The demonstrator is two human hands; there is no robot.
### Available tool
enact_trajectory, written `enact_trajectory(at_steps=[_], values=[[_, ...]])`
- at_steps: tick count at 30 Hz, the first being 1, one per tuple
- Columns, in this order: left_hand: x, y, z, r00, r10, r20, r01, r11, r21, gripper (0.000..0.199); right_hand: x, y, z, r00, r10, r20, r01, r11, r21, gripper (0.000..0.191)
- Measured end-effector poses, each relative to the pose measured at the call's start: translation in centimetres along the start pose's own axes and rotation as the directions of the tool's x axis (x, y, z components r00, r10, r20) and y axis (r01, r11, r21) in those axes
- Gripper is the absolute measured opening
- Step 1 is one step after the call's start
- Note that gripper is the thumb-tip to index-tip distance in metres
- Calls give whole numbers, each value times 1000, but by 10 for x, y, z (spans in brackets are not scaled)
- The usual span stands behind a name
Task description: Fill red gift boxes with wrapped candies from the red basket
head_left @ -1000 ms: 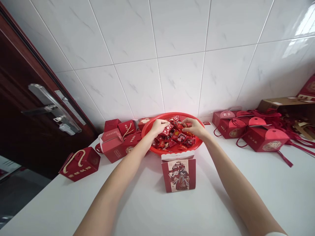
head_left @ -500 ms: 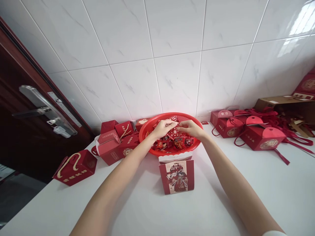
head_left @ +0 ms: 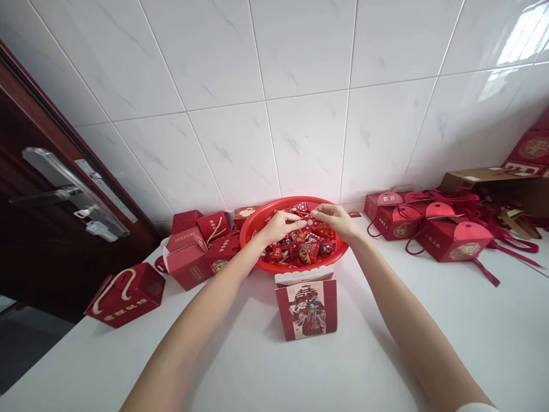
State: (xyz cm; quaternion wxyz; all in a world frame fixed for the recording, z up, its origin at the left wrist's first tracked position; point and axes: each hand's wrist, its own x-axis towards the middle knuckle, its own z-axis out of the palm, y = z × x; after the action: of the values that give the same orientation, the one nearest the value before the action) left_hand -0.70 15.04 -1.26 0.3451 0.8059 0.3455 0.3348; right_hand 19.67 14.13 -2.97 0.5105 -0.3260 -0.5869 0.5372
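Note:
Over a red plastic basket (head_left: 243, 237) my two hands are close together. My left hand (head_left: 281, 226) pinches one side of a small red packet with white spots (head_left: 309, 222). Thumb and fingers of my right hand (head_left: 337, 220) are closed at its other upper edge. The fingers partly cover the packet. Below them, several red-wrapped sweets (head_left: 305, 252) lie in the basket. Just in front of the basket stands an upright red gift box (head_left: 306, 312) with a printed couple on its face. Its scalloped top edge faces the basket.
Several red gift boxes (head_left: 189, 257) crowd left of the basket, and one with a rope handle (head_left: 128, 294) sits near the table edge. More boxes with ribbons (head_left: 454, 232) stand right, beside a cardboard carton (head_left: 493, 174). Behind is a tiled wall (head_left: 309, 149); a door handle (head_left: 68, 189) is at left.
The spotted packet now sits lower and tilted between my hands, and more sweets show beneath. My right hand has risen slightly. The view has shifted a little.

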Motion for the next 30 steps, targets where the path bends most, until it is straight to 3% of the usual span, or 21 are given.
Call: enact_trajectory(at_steps=[7, 13, 16, 18, 20, 22, 24, 28, 30], values=[[-1, 8, 4, 997, 75, -12, -75, 996, -48, 55, 2, 0, -4, 994, 109, -8, -106, 981, 164, 44], [3, -4, 4, 998, -61, -14, 59, 991, -117, 49, 4, 2, -3, 992, 105, -73, -86, 972, 220, 44], [5, -19, -1, 972, -235, 2, 234, 969, 77, 54, 5, 0, -3, 982, 120, -143, -86, 971, 222, 45], [6, -29, -5, 942, -334, 16, 316, 905, 285, 42, 4, -2, -2, 978, 121, -173, -83, 974, 212, 46], [5, -36, -8, 910, -409, 63, 348, 838, 420, 26, 3, -3, -2, 977, 114, -180, -79, 978, 195, 47], [5, -40, -10, 873, -475, 114, 360, 784, 506, 23, 2, -3, -1, 980, 106, -171, -73, 979, 192, 46], [4, -40, -9, 836, -530, 141, 362, 726, 584, 38, 2, -3, 0, 980, 111, -168, -75, 975, 211, 44], [3, -30, 0, 797, -582, 162, 335, 649, 683, 85, 1, -2, 1, 978, 100, -180, -62, 976, 207, 42], [2, -23, 6, 753, -631, 185, 307, 587, 749, 106, 1, -1, 0, 984, 70, -165, -40, 982, 182, 41]])
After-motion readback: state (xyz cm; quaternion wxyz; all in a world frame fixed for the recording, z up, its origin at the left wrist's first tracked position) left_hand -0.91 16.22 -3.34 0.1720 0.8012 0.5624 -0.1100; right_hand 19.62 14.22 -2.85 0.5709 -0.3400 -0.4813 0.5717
